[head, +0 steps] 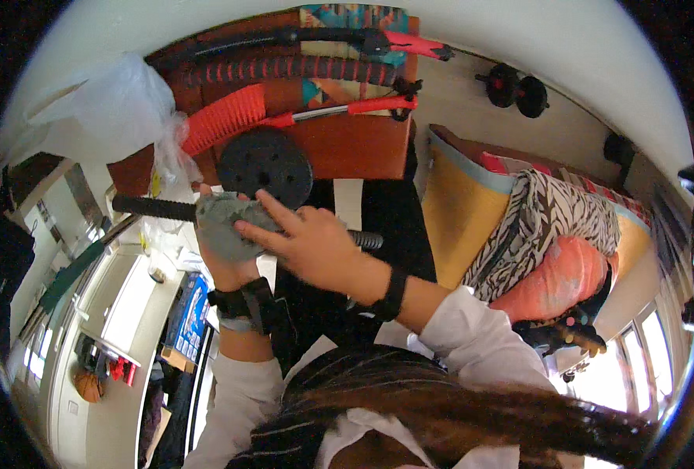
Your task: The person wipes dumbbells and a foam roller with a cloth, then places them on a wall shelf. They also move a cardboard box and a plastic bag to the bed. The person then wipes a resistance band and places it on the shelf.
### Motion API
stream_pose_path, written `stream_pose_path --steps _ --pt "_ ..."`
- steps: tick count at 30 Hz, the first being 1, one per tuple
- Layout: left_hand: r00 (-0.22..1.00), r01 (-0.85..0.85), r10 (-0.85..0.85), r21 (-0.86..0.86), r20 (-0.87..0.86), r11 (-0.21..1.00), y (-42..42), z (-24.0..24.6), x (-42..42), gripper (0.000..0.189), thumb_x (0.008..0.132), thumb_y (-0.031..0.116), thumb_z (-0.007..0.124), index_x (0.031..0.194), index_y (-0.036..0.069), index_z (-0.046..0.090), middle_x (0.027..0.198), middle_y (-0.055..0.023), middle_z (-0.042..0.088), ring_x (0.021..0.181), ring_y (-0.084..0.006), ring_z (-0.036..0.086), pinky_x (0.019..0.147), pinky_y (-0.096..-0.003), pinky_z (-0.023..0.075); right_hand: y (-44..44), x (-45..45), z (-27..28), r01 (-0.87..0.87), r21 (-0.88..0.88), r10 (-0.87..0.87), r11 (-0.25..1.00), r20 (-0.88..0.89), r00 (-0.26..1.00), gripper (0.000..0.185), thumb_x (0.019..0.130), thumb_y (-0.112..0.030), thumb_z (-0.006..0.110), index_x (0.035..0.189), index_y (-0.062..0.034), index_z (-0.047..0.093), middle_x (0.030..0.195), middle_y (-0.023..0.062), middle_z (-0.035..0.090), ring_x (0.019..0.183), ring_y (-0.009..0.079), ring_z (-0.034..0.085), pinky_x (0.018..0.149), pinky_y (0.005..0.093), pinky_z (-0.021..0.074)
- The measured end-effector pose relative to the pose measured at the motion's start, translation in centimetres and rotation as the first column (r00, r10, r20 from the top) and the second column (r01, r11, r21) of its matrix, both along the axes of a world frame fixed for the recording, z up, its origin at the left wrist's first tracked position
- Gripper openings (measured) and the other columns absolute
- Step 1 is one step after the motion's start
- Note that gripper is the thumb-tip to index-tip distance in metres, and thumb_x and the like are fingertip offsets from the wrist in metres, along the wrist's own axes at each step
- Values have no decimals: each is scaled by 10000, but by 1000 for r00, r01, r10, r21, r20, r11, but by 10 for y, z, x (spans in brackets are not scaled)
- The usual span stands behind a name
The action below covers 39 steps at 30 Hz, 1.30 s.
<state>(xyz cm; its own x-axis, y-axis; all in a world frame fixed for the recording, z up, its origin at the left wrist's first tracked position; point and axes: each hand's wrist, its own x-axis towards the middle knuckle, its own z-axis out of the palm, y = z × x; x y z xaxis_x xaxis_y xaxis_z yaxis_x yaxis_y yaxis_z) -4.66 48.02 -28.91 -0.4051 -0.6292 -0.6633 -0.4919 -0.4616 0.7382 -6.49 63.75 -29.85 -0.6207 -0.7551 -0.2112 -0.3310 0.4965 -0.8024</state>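
Note:
A grey-green cloth is wrapped about the middle of a black threaded dumbbell bar. Beneath the cloth, my left hand holds the bar, most of its fingers hidden. My right hand lies over the cloth from the right, two fingers stretched across it. The bar's other threaded end shows past my right hand. Just beyond the cloth is a round black weight plate with small holes, at the edge of a reddish-brown wooden table.
On the table lie a red coiled spring, a black-and-red spring bar and bars with red grips. A clear plastic bag stands left. Dumbbells are on the floor; a bed with a patterned blanket is at right.

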Motion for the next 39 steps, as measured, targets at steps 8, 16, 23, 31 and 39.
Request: stream_pose_path --steps 8,16,23,31,39 --pt "899 -369 430 386 -85 846 -29 -5 -8 160 920 193 593 829 115 488 635 26 390 587 -120 412 709 -349 462 70 -15 -24 -105 -354 197 929 233 952 173 719 -60 580 881 -102 625 1227 176 548 922 344 608 809 404 509" --pt "941 -277 322 303 -108 912 -20 -5 -9 249 914 165 580 739 129 407 607 28 363 573 -115 398 676 -311 434 75 -54 -32 357 -200 -69 912 785 616 181 734 -92 595 901 -31 625 955 150 634 926 288 612 805 357 486" --pt "962 -100 173 317 -213 943 -8 -2 10 97 930 160 514 871 125 444 638 35 343 588 -97 363 697 -313 411 2 3 -25 81 -111 32 990 758 651 558 719 -326 748 1121 -45 483 943 229 631 886 418 611 773 446 488" --pt "933 -279 316 209 -173 937 -70 -1 32 266 909 152 543 707 119 374 611 27 342 570 -114 386 657 -305 424 67 -3 -38 -183 -111 201 977 765 611 331 773 -240 679 1016 -82 521 839 189 634 810 392 622 699 477 485" --pt "971 -211 230 202 -73 956 -87 -13 54 264 928 174 542 723 121 383 623 23 353 576 -122 381 686 -326 434 55 -25 -132 317 199 -301 927 -108 947 521 800 -363 688 1197 -77 507 1092 192 585 1022 331 583 879 408 461"
